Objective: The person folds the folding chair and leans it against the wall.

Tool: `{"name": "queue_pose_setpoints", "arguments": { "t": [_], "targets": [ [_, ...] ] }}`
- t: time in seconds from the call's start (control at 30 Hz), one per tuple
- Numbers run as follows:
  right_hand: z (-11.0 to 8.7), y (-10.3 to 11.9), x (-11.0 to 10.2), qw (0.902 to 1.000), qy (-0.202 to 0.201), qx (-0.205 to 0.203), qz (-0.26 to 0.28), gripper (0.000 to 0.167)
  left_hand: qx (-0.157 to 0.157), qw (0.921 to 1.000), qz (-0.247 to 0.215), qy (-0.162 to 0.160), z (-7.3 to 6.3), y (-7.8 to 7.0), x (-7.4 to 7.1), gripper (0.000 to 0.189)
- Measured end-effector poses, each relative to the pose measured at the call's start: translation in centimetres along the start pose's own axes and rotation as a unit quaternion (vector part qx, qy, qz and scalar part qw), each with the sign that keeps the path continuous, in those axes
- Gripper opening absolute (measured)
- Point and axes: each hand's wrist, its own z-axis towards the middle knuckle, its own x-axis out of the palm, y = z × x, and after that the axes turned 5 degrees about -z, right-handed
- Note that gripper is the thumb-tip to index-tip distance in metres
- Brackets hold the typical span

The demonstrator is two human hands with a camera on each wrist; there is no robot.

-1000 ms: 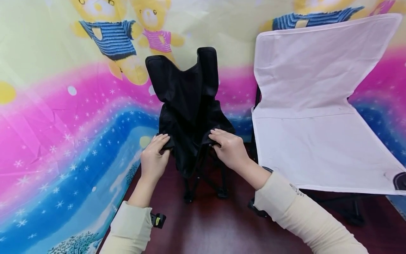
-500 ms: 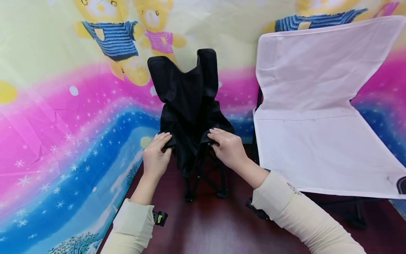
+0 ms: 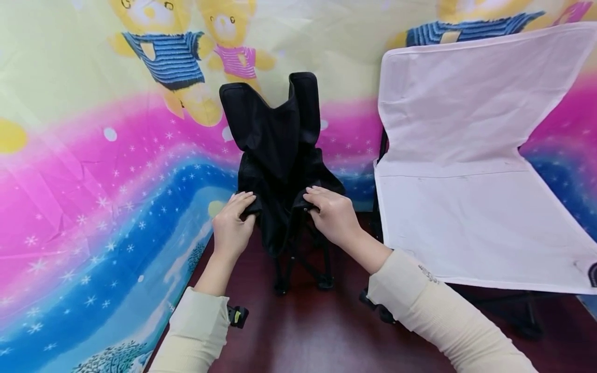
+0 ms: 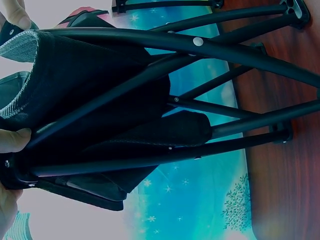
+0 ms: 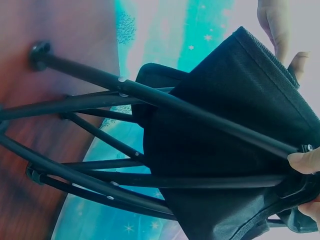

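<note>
A small black folding chair (image 3: 275, 129) stands partly folded on the table, its fabric back sagging into a V and its seat drooping between the hands. At the seat's front left corner, my left hand (image 3: 231, 225) grips with fingers over the top and thumb below. My right hand (image 3: 335, 215) holds the front right corner the same way. Crossed black tube legs (image 4: 198, 41) run down to the table in the left wrist view. The right wrist view has the right thumb (image 5: 306, 162) pressed against the corner where the tubes meet the fabric.
A larger white folding chair (image 3: 457, 217) stands open close on the right. The dark red-brown table (image 3: 298, 331) lies beneath both chairs. Behind and to the left hangs a backdrop (image 3: 70, 181) printed with bears and snowflakes.
Both hands have drawn slightly closer together, and the front corners of the black chair's seat have come inward with them. The head view has shifted a little.
</note>
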Motion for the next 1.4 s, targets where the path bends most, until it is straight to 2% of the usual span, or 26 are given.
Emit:
{"name": "queue_pose_setpoints", "arguments": {
  "t": [0.8,1.4],
  "targets": [
    [1.0,0.2,0.7,1.0,0.001,0.009,-0.004,0.02,0.002,0.9999,-0.01,-0.009,0.9,0.2,0.7,0.028],
    [1.4,0.1,1.2,0.9999,0.003,0.013,-0.001,0.022,-0.004,0.9999,-0.01,0.004,1.3,-0.1,1.2,0.026]
  ]
}}
